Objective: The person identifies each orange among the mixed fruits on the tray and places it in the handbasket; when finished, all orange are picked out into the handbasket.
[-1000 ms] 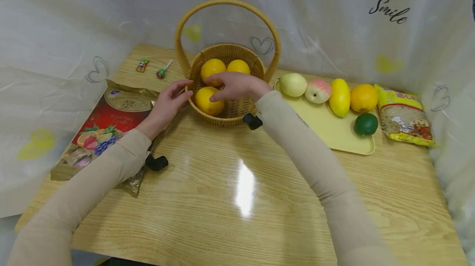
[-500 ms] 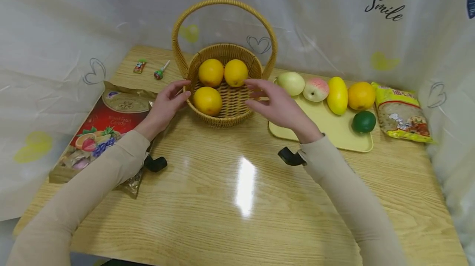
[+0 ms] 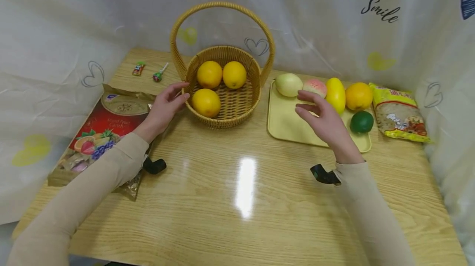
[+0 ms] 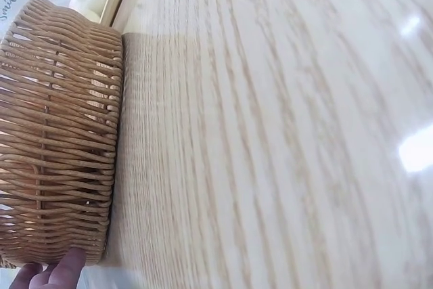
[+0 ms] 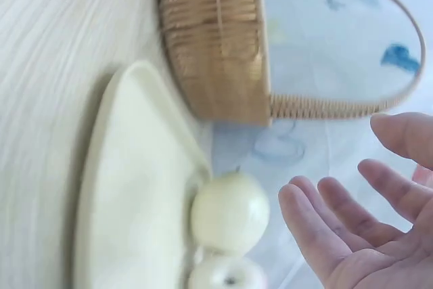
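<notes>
Three oranges (image 3: 206,103) lie in a round wicker basket (image 3: 227,123) with a tall arched handle. At the basket's left rim my left hand (image 3: 165,109) holds on with thumb and fingertips; the left wrist view shows its fingers against the woven side (image 4: 61,140). My right hand (image 3: 326,123) hovers over the yellow tray (image 3: 283,128), fingers spread and holding nothing. Along the tray's back stand a pale green pear (image 3: 288,85), a pink peach (image 3: 314,87) partly behind my fingers, a yellow mango (image 3: 335,96) and another orange (image 3: 358,96). Nearer lies a dark green fruit (image 3: 361,122).
Under my left forearm lies a large red and gold candy bag (image 3: 111,121). A small wrapped candy (image 3: 138,68) and a lollipop (image 3: 157,76) are at the back left. Right of the tray sits a yellow food packet (image 3: 400,113). A printed curtain (image 3: 315,27) hangs behind the table.
My right hand has left the inside of the basket and moved right over the tray, uncovering the three oranges. My left hand has stayed at the basket's rim.
</notes>
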`<state>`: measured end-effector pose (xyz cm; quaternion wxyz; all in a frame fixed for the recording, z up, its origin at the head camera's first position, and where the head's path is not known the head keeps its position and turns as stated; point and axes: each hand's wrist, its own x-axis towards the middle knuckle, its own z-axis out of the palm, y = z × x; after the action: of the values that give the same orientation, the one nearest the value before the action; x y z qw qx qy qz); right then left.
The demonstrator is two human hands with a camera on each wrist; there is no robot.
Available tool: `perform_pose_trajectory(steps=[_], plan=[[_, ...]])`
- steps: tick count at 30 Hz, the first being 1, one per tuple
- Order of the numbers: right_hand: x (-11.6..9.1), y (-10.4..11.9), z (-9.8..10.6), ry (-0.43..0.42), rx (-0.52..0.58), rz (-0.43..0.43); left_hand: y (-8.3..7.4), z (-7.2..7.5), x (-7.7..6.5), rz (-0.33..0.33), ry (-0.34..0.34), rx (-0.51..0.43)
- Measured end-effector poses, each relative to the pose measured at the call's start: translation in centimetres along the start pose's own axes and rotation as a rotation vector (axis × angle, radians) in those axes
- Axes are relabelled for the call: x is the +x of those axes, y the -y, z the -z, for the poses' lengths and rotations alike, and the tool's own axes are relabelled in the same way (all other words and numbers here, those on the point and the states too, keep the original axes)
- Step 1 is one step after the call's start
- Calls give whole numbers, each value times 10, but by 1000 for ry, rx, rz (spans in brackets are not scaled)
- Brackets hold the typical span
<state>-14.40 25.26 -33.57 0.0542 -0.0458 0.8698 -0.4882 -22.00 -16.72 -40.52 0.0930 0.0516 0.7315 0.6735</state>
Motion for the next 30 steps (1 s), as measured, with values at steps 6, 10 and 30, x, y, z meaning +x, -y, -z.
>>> perform_pose_trajectory(steps=[6, 10, 30], plan=[[-12, -26, 17, -107, 51, -67, 0, 0, 1, 4, -2, -6], [-17, -42, 29, -197, 80, -100, 0, 0, 1, 8, -1, 0], [3, -71, 119, -516, 143, -324, -3, -1, -2, 8, 4, -9]])
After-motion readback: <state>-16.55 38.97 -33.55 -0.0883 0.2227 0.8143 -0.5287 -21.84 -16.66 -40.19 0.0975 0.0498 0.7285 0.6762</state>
